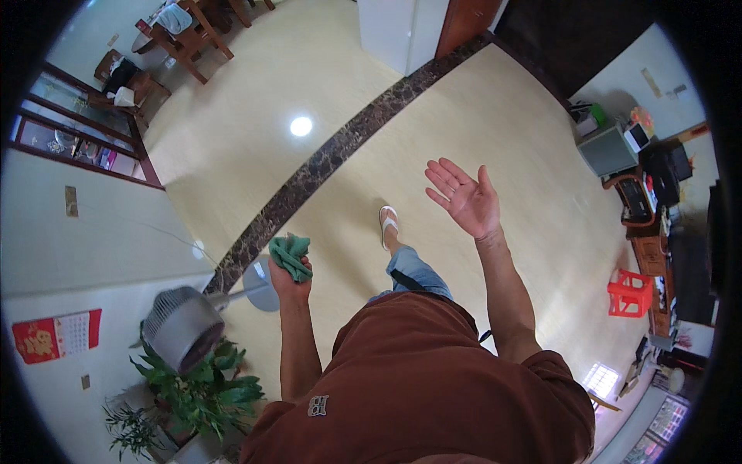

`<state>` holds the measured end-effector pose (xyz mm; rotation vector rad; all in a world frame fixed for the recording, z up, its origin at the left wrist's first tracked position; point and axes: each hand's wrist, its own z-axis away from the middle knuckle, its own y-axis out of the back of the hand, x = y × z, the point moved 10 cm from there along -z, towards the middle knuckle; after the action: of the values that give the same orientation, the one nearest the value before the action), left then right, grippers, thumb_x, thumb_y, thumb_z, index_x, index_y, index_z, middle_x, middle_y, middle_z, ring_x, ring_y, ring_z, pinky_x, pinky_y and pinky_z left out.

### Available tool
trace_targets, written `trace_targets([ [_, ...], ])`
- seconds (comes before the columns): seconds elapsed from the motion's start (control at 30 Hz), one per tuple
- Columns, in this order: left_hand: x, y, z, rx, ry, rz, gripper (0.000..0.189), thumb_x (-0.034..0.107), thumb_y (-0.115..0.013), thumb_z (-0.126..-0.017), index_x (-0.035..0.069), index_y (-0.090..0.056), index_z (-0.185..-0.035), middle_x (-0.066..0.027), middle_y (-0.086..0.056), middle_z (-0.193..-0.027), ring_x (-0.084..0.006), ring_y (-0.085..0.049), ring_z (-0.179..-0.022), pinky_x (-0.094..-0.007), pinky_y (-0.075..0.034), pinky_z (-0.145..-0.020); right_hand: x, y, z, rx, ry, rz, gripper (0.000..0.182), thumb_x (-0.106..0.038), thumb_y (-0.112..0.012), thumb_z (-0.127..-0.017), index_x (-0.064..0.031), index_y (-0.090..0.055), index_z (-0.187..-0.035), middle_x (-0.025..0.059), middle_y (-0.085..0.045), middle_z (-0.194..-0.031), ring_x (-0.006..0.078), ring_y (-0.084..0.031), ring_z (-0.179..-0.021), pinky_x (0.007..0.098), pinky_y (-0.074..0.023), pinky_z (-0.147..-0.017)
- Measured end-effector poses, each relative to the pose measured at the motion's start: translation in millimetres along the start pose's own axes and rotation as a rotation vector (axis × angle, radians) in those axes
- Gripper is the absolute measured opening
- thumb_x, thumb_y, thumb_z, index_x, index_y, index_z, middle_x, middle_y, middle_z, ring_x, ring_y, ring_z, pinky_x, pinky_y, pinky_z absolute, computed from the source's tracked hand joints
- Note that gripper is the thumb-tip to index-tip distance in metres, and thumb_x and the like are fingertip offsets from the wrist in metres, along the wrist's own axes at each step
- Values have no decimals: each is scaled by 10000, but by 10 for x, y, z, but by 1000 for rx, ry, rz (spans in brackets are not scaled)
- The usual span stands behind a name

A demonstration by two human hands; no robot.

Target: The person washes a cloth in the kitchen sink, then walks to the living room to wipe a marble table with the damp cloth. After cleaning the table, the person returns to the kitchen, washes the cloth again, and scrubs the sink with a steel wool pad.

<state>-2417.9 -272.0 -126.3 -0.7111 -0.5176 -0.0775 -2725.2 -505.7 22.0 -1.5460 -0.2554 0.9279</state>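
Observation:
A crumpled green cloth (290, 255) is bunched in my left hand (285, 284), whose fingers wrap around its lower part. Just left of that hand stands a grey pedestal fan (182, 327), its round base (262, 290) partly hidden behind my wrist. My right hand (466, 200) is held out over the floor, palm up with the fingers apart, and holds nothing. Between the two hands, one foot in a white flip-flop (388, 226) shows on the cream tiled floor (510, 133).
A dark marble strip (342, 145) crosses the floor diagonally. Potted plants (203, 383) stand beside the fan. To the right are a red plastic stool (629, 293) and a wooden cabinet (652, 255). Wooden chairs (188, 43) are at the upper left, a white wall corner (388, 35) ahead.

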Motion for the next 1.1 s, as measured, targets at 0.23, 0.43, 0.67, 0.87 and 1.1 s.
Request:
trace_targets([
  [0.23,851,-705,-1158,91,-64,81,393,444,-379,-948,149,-596,-1093,-62,-655,-889,-167,-581,-578,-275,-479,-508,-243,-325,-2333,-93,-121,56,616,-447,-309,-1015,27,-378,-1401,209,-420,-1436,328,-375,-1356,483,-307,-1115],
  [0.43,1733,-934,-1907,209,-201,175,377,423,-384,-952,139,-595,-1082,-63,-649,-882,-171,-580,-579,-283,-487,-508,285,-465,-4330,-117,-245,177,245,-107,-586,-933,-25,-605,-1163,116,-674,-1068,216,-666,-935,343,-552,-828],
  [0.67,2801,-747,-3093,366,-247,361,382,445,-395,-950,147,-605,-1063,-62,-647,-880,-187,-569,-572,-295,-483,-506,1352,-760,-6314,71,-387,329,171,-116,-604,-933,-30,-632,-1078,81,-691,-860,131,-651,-705,256,-540,-660],
  [0.87,4322,-1260,-4207,276,-264,298,450,493,-373,-959,120,-604,-1059,-60,-631,-733,-185,-575,-562,-309,-470,-481,2078,-1587,-7846,-39,-558,254,640,-487,-237,-1022,23,-448,-1346,231,-493,-1363,377,-463,-1281,491,-397,-1051],
  [1.1,5993,-1675,-5530,196,-336,216,498,499,-334,-977,94,-583,-1128,-92,-639,-837,-191,-562,-567,-299,-472,-513,2766,-2046,-9617,-132,-615,137,656,-493,-250,-1015,27,-400,-1386,241,-410,-1430,386,-406,-1321,493,-340,-1091],
])
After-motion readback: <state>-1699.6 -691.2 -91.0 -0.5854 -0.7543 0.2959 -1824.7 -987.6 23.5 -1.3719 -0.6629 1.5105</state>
